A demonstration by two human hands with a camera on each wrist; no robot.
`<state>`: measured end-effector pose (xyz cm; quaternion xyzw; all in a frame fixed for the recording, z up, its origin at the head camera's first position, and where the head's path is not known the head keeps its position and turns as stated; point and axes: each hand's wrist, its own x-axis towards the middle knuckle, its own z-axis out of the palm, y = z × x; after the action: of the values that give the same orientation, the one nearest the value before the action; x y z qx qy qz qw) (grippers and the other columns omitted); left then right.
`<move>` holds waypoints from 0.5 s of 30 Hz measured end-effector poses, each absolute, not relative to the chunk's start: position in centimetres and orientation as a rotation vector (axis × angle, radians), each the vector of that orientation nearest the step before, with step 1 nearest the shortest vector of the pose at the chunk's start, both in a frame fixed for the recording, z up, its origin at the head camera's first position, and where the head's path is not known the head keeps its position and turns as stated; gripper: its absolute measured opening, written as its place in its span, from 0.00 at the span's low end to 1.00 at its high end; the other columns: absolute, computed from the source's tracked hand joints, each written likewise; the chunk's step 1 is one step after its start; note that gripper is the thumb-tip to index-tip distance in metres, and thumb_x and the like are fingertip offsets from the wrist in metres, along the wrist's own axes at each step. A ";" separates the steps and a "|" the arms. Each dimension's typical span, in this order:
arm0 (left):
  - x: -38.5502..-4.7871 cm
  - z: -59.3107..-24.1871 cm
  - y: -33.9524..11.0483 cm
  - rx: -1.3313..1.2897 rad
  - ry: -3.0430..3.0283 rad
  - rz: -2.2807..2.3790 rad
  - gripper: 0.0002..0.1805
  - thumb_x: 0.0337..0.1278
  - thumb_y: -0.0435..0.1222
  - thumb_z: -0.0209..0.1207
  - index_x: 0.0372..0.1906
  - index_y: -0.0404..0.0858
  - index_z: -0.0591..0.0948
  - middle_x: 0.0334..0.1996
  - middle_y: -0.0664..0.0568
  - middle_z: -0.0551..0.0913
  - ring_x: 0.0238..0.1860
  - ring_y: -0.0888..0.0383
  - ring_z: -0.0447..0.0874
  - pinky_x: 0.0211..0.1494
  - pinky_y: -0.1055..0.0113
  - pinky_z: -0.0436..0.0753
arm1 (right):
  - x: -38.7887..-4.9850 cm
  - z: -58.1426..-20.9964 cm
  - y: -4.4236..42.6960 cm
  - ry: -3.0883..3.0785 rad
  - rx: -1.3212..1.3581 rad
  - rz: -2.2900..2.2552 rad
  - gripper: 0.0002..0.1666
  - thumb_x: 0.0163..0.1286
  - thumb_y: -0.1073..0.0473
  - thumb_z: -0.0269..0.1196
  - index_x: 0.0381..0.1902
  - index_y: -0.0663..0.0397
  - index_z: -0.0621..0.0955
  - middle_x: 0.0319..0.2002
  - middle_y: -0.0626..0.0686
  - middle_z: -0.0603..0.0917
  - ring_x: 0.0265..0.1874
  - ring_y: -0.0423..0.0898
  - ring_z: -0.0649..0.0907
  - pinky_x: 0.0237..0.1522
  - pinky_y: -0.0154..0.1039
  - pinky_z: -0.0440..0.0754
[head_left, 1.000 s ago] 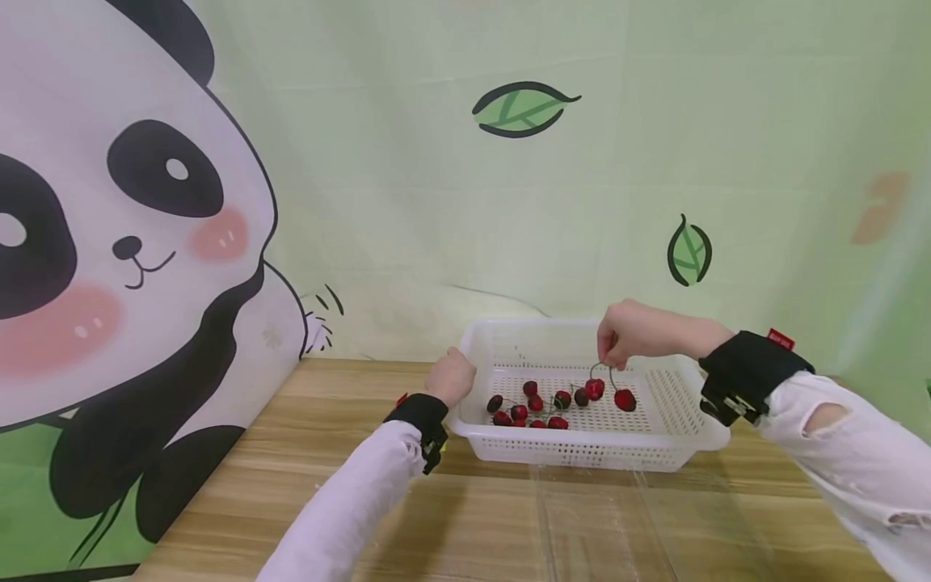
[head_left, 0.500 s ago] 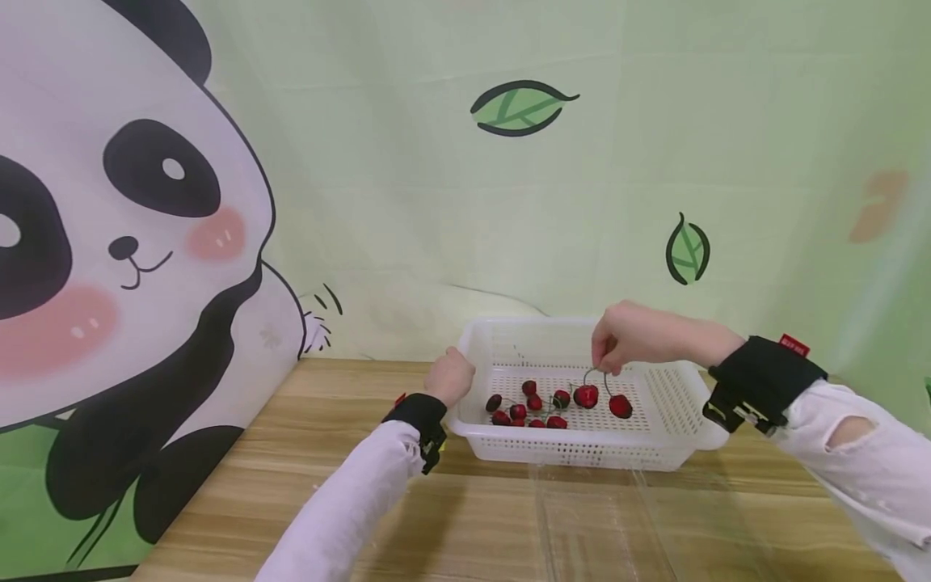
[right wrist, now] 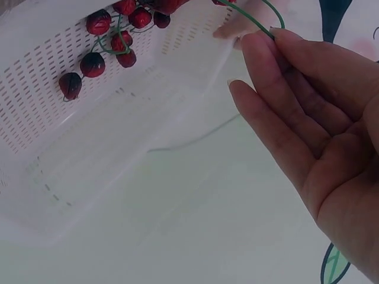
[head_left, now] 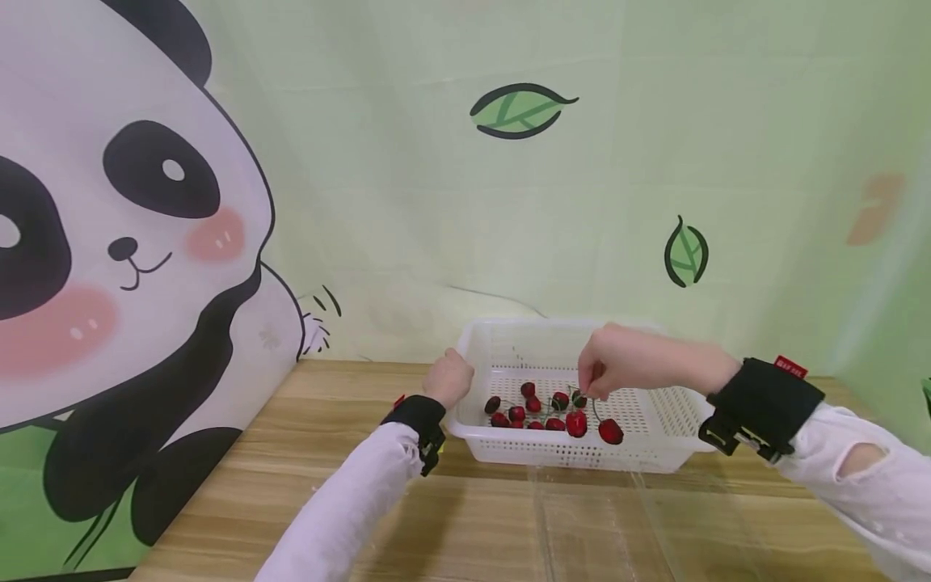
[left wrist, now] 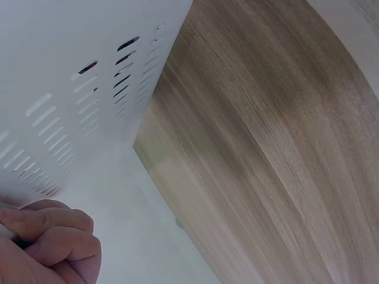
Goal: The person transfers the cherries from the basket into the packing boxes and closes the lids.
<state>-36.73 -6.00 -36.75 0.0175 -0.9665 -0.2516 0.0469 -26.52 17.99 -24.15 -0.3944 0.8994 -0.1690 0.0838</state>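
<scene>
1. Head: from the right hand (head_left: 618, 360), 2 cherries (head_left: 610, 432) are dangling at 6 o'clock over the basket (head_left: 582, 452), whose 9 o'clock side the left hand (head_left: 448, 377) is holding.
2. Left wrist: curled fingers (left wrist: 66, 234) are gripping its edge (easing could be letting it skid).
3. Right wrist: thumb (right wrist: 311, 56) and fingertip (right wrist: 256, 47) are pinching 2 stems (right wrist: 250, 16); slackening could be dropping both.

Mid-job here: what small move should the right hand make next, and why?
Probably carry the two hanging cherries with the right hand over the near rim of the basket to above the clear container. It pinches their green stems, they appear close to that rim, the left hand grips the basket's left end, and the container lies just in front.
</scene>
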 end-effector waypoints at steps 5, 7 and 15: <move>-36.7 -36.8 -5.9 0.065 -2.963 -0.755 0.16 0.61 0.38 0.50 0.45 0.26 0.69 0.24 0.45 0.72 0.25 0.52 0.72 0.26 0.61 0.72 | -26.0 -24.7 17.8 2.652 -1.232 -0.522 0.11 0.53 0.73 0.62 0.21 0.51 0.81 0.20 0.42 0.78 0.20 0.37 0.76 0.28 0.34 0.76; -36.7 -36.8 -5.9 0.069 -2.964 -0.752 0.16 0.61 0.38 0.50 0.45 0.26 0.69 0.24 0.45 0.72 0.25 0.52 0.72 0.26 0.61 0.72 | -25.8 -25.0 17.8 2.640 -1.241 -0.535 0.12 0.52 0.74 0.62 0.21 0.51 0.81 0.20 0.42 0.78 0.21 0.37 0.76 0.28 0.34 0.76; -36.7 -36.7 -5.9 0.072 -2.965 -0.749 0.18 0.61 0.38 0.51 0.46 0.27 0.69 0.26 0.43 0.74 0.27 0.51 0.74 0.28 0.59 0.73 | -25.7 -26.1 17.9 2.605 -1.238 -0.571 0.12 0.52 0.74 0.62 0.21 0.51 0.81 0.20 0.43 0.78 0.20 0.37 0.76 0.28 0.34 0.76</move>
<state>-36.74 -5.90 -36.73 0.0235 -0.9685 -0.2446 0.0413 -25.67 17.92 -26.11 -0.4190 0.8815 -0.1931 0.1007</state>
